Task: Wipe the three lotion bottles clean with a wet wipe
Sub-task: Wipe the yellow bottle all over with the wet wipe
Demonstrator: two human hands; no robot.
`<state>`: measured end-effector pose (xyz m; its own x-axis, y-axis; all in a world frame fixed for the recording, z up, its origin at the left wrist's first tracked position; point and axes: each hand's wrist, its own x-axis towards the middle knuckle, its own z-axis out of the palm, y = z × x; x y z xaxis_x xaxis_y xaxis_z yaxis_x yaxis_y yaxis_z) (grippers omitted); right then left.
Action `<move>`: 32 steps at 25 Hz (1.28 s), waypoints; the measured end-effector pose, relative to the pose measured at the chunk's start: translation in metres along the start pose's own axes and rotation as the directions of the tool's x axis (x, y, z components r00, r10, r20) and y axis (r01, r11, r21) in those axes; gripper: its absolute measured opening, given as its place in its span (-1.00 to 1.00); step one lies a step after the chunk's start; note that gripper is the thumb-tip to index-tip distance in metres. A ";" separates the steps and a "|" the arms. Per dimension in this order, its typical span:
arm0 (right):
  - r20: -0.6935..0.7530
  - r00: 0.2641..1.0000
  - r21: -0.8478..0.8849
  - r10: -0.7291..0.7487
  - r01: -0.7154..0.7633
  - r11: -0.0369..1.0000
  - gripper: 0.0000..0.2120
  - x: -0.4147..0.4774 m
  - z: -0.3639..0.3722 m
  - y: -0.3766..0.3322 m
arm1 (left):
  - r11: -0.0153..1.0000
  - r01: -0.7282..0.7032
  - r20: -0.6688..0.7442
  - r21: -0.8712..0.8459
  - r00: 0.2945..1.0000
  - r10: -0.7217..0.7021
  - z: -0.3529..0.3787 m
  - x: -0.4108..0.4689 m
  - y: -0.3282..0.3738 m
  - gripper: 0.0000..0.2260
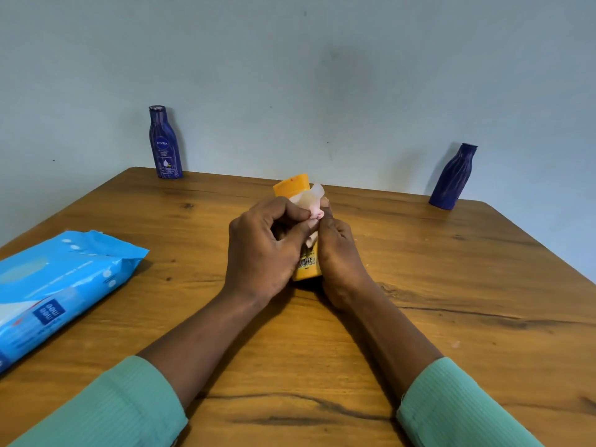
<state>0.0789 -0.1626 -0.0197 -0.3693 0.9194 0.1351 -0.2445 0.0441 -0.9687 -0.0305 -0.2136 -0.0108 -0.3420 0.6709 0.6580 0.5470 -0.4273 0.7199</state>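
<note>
Yellow lotion bottle (306, 271) at centre of wooden tabletop (451, 285), clasped between both hands. Grips its 3 o'clock side with right hand (338, 253), fingers curled round it; pinches crumpled white wet wipe (311, 201) against upper body, just beside orange cap (290, 186), with left hand (263, 250). Dark blue Nivea bottle (164, 146) upright at 11 o'clock by far edge, second dark blue bottle (453, 179) at 1 o'clock, both well apart from hands. Blue wipes pack (64, 285) flat at 9 o'clock.
</note>
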 end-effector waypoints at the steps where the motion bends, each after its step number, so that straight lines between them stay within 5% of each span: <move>1: 0.027 1.000 -0.037 -0.008 0.009 0.999 -0.35 0.000 0.001 0.001 | 0.997 0.039 -0.029 -0.062 0.999 -0.040 -0.001 0.004 0.000 -0.91; 4: 0.115 0.993 -0.121 -0.007 0.021 0.992 -0.32 -0.003 0.006 0.001 | 0.956 0.178 -0.137 -0.232 0.967 -0.213 -0.007 0.016 -0.008 -0.89; 8: 0.092 0.996 -0.078 -0.005 0.012 0.997 -0.31 -0.005 0.005 0.002 | 0.921 0.308 -0.171 -0.239 0.920 -0.352 -0.006 0.009 -0.015 -0.91; 13: -0.023 1.000 -0.042 0.005 -0.006 0.999 -0.37 -0.005 0.008 0.000 | 0.992 0.123 -0.131 -0.009 0.984 -0.123 0.003 -0.003 0.000 -0.90; 17: 0.015 1.000 -0.126 -0.022 0.024 0.992 -0.37 -0.006 0.011 0.000 | 0.963 0.246 -0.265 -0.114 0.926 -0.268 0.002 0.012 -0.005 -0.86; 20: 0.073 0.995 -0.035 -0.070 0.072 0.997 -0.53 -0.008 0.010 -0.002 | 0.911 0.360 -0.191 -0.199 0.898 -0.397 -0.002 0.010 -0.011 -0.84; 27: -0.054 0.995 -0.029 -0.084 0.082 0.996 -0.65 -0.002 0.005 0.003 | 0.981 0.134 -0.129 0.141 0.985 -0.116 0.000 -0.004 -0.003 -0.86; 32: 0.061 0.994 -0.090 -0.088 0.094 0.992 -0.63 -0.004 0.008 0.000 | 0.986 0.167 -0.181 0.020 0.970 -0.160 -0.009 0.010 -0.002 -0.88</move>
<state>0.0735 -0.1696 -0.0190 -0.4006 0.8863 0.2325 -0.1962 0.1649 -0.9666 -0.0424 -0.2116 -0.0040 -0.5576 0.6100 0.5630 0.4972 -0.2977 0.8150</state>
